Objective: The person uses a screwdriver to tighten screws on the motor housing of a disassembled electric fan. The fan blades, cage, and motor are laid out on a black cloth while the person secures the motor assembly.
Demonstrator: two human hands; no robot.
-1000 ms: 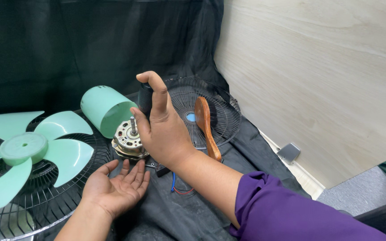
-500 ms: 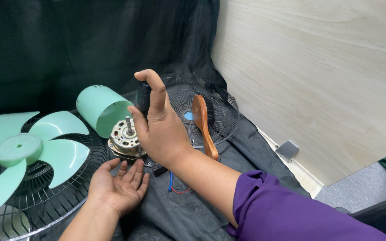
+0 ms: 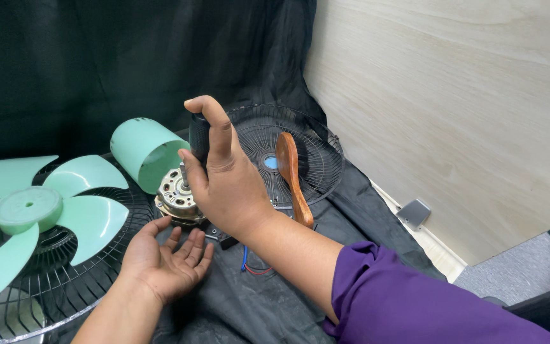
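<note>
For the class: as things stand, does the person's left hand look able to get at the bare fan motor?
Probably yes. The left hand lies open, palm up, just below the fan motor, with only dark cloth between them. The right hand, gripping a black-handled screwdriver, covers the motor's right side; its near edge stays free.

The fan blade [image 3: 30, 213] is pale mint green, and so is the round motor cover [image 3: 142, 151] beside it. The wire guard [image 3: 46, 286] under the blade is dark with a bright silvery rim; the second guard [image 3: 313, 159] is black with a blue disc at its hub. The motor [image 3: 174, 194] shows silver metal and coppery windings. The screwdriver handle [image 3: 198, 135] is black. The brush [image 3: 291, 175] is reddish-brown wood. Black cloth [image 3: 275, 306] covers the surface; blue and red wires [image 3: 249, 264] lie on it. The sleeve [image 3: 415, 299] is purple, the wall panel [image 3: 466, 108] pale wood grain.
</note>
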